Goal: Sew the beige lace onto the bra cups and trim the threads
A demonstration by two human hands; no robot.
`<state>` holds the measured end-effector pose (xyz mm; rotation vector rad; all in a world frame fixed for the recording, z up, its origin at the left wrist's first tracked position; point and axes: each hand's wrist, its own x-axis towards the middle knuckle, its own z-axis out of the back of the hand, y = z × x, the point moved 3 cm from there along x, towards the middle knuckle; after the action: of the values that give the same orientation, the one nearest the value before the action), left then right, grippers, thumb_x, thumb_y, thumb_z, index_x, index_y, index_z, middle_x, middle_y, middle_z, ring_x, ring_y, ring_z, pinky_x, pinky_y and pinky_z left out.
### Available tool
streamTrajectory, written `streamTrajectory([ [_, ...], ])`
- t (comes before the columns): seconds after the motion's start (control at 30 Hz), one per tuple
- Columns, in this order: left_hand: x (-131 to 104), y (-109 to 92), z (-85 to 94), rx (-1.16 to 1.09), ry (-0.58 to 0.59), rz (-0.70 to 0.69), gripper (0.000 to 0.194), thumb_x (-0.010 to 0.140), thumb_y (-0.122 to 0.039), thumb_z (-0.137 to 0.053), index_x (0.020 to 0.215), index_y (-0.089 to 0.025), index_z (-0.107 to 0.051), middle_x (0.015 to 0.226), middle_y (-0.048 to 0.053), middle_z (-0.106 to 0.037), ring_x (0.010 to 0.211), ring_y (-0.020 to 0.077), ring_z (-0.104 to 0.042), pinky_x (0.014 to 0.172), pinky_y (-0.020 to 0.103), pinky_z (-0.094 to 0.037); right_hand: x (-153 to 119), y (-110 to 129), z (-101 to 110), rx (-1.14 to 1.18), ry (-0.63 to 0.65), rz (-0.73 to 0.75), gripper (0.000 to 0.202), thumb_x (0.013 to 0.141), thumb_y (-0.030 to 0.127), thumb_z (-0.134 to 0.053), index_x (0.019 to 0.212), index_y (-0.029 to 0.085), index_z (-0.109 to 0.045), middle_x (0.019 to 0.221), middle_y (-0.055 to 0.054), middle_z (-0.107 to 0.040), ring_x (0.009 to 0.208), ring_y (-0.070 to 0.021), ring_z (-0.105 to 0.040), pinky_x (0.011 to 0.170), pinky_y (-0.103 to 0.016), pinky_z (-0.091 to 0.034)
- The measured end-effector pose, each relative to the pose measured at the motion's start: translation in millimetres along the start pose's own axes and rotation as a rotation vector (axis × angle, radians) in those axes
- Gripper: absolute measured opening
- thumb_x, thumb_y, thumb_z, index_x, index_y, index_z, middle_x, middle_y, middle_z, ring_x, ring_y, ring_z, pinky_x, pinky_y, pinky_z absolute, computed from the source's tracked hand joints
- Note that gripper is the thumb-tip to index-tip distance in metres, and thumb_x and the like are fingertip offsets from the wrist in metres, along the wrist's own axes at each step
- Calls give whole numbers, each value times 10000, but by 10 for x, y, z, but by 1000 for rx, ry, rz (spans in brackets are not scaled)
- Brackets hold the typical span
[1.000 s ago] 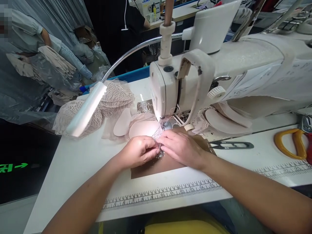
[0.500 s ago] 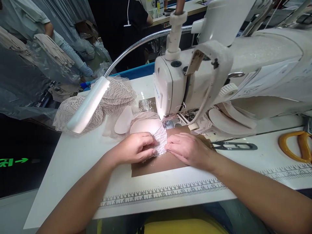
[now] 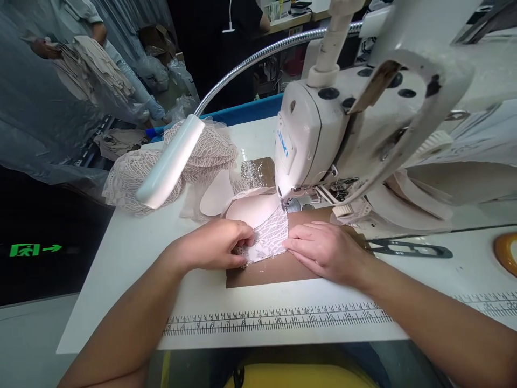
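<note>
The white surface (image 3: 133,258) carries a JUKI sewing machine (image 3: 307,134); beyond sits a cardboard box (image 3: 157,40), contents unclear from here. The left hand (image 3: 216,242), thumb and forefinger parted, touches the lace piece (image 3: 269,234); the right hand (image 3: 323,248), fingers bunched, meets its right edge, grip uncertain. The lace piece, far corner at the needle, seems mid-straightening; the next move calls for flatness.

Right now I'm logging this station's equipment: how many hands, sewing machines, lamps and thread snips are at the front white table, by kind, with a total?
Hands: 2, left hand and right hand, both at the lace piece
Sewing machines: 1, white
Lamps: 1, white, on a bendable metal neck
Thread snips: 1, dark
Total: 5
</note>
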<state>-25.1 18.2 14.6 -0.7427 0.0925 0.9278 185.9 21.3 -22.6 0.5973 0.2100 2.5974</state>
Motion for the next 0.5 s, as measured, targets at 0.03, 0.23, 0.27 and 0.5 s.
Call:
streamTrajectory([
  [0.03,-10,-18,4,10,5,-1,133,720,-206,-598,851,-188,-581,750,-15,-583,613,119,-491,519,218,-339,-2,1,6,4,14,2,238,886,136,-453,795,168,-670,754,-40,-624,694,-144,-526,617,-270,-378],
  [0.23,-18,-197,25,-2,-47,-89,97,828,-212,-532,872,-172,-608,778,10,-604,640,118,-526,573,218,-395,-24,35,68,-12,112,-20,187,863,155,-467,843,171,-653,763,-42,-595,701,-158,-481,615,-281,-343],
  [0.27,2,-219,22,-2,-94,-110,118,846,-201,-513,909,-173,-608,803,18,-608,667,122,-539,597,220,-411,-29,45,73,-20,123,-22,178,853,151,-472,848,171,-649,759,-41,-588,697,-159,-472,613,-283,-337],
  [0.5,253,-184,-116,117,-419,-286,238,907,-181,-420,1076,-152,-585,1046,116,-624,963,202,-572,815,320,-492,-54,61,44,-6,201,-103,193,825,123,-477,916,170,-641,809,-55,-582,764,-174,-500,690,-298,-364],
])
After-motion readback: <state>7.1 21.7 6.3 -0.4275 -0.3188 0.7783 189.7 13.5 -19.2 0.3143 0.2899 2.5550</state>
